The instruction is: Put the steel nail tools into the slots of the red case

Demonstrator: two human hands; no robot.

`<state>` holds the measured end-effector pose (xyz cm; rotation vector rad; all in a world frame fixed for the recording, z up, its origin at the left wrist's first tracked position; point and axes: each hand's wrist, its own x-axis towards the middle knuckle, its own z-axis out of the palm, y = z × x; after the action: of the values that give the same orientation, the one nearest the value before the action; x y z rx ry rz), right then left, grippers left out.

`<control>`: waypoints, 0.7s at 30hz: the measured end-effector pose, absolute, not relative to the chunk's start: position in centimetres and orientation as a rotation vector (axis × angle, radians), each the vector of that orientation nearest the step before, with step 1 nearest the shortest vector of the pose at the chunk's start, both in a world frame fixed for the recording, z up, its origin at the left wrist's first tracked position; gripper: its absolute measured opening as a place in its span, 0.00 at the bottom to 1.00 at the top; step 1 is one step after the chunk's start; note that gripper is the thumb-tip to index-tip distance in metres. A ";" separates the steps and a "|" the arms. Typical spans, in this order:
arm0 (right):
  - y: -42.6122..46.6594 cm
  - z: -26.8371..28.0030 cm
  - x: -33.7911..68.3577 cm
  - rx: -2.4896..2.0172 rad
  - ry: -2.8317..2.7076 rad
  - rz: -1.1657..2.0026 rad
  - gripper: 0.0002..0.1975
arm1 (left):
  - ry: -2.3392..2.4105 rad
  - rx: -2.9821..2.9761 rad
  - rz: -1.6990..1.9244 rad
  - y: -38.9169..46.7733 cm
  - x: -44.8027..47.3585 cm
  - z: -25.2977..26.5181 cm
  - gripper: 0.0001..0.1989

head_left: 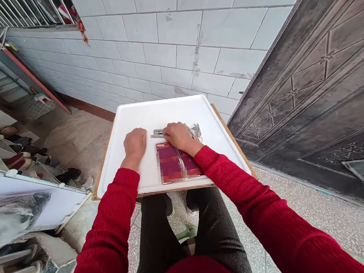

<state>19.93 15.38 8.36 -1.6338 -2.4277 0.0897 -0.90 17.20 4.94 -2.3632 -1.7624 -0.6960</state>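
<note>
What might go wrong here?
Two risks, I'd say:
1. The right hand covers part of the small metal tools, so a hidden one might get knocked or prick a finger.
2. The right sleeve overlaps the flat purple item in view, near the white tray's near edge; it could drag it.

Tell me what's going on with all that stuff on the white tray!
Someone in a red sweater has both hands at a white tray. The right hand is over some small metal tools; its grip is hidden. A purple-and-red case lies just nearer the person. The left hand is curled, with nothing visible in it.
</note>
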 end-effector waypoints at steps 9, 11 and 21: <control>15.5 7.5 20.4 -1.672 -2.404 0.054 0.14 | -1.643 -2.453 -0.708 16.6 -0.6 4.8 0.13; 15.4 7.6 20.4 -1.685 -2.405 0.041 0.15 | -1.651 -2.439 -0.719 16.5 -0.7 4.9 0.13; 15.2 7.4 20.6 -1.770 -2.345 0.032 0.15 | -1.620 -2.527 -0.724 15.5 -0.7 5.3 0.14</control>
<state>20.62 15.15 7.41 -1.7702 -2.3453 0.0316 -0.75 15.53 5.27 -2.5269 -1.6197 -0.7243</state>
